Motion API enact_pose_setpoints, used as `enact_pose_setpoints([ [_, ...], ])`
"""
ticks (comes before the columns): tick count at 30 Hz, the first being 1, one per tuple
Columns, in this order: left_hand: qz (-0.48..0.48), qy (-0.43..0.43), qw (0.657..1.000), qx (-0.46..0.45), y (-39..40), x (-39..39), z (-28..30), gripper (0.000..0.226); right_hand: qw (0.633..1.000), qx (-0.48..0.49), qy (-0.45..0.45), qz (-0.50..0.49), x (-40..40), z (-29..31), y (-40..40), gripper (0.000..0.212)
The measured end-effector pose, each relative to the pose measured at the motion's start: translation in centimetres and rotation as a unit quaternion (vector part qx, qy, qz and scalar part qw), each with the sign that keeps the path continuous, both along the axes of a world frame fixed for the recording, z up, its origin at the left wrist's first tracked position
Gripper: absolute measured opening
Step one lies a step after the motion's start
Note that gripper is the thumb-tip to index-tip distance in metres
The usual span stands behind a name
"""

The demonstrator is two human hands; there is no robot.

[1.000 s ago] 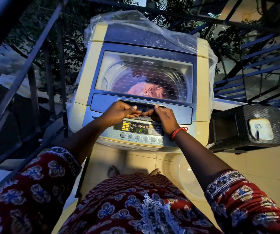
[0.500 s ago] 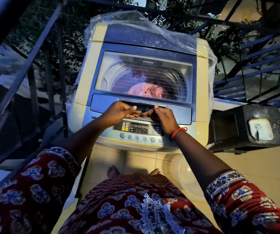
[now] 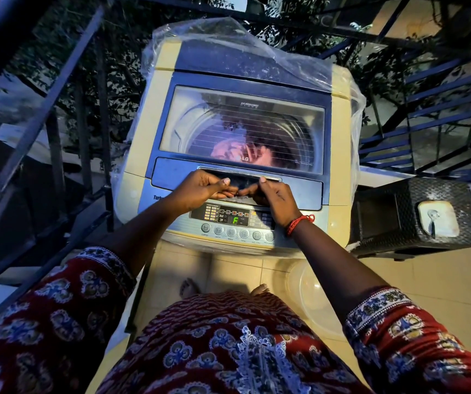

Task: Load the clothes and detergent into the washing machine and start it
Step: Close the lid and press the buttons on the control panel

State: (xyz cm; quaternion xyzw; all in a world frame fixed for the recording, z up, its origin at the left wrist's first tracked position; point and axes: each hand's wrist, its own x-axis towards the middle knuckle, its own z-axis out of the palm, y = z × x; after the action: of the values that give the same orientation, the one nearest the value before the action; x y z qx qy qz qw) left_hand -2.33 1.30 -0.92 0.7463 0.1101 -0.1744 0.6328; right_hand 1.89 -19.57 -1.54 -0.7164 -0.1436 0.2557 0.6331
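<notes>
A cream and blue top-loading washing machine [image 3: 143, 132] stands in front of me with its glass lid [image 3: 243, 115] down. Through the glass I see pink and dark clothes [image 3: 228, 150] in the drum. My left hand [image 3: 200, 191] and my right hand [image 3: 277, 199] meet over the lid's handle recess, just above the control panel [image 3: 228, 231]. Their fingertips pinch a small thin pale packet [image 3: 241, 197] between them; what it is stays unclear. A green figure glows on the panel's display [image 3: 235, 220].
Clear plastic sheeting [image 3: 228, 38] drapes the machine's back. A black woven box [image 3: 416, 223] with a white item [image 3: 437, 220] on it stands to the right. Dark metal railings [image 3: 43, 109] close the left side. A clear plastic basin [image 3: 314, 294] lies on the tiled floor.
Both hands have stayed at the same spot, with only slight finger movement. The green figure on the display was dark half a second ago and is lit again.
</notes>
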Motion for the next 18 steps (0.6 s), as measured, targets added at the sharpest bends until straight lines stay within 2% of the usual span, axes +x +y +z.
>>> enact_pose_setpoints([
  [4, -0.007, -0.001, 1.000, 0.011, 0.13, 0.05, -0.02, 0.036, 1.000, -0.003, -0.006, 0.002, 0.01, 0.07, -0.03, 0.046],
  [9, -0.012, -0.001, 1.000, 0.009, 0.42, -0.11, -0.13, 0.048, 1.000, -0.002, -0.002, 0.000, -0.05, 0.15, 0.01, 0.045],
  [18, -0.015, -0.003, 1.000, 0.015, 0.28, -0.15, 0.32, 0.043, 1.000, -0.001, 0.001, -0.003, -0.06, 0.18, 0.03, 0.045],
])
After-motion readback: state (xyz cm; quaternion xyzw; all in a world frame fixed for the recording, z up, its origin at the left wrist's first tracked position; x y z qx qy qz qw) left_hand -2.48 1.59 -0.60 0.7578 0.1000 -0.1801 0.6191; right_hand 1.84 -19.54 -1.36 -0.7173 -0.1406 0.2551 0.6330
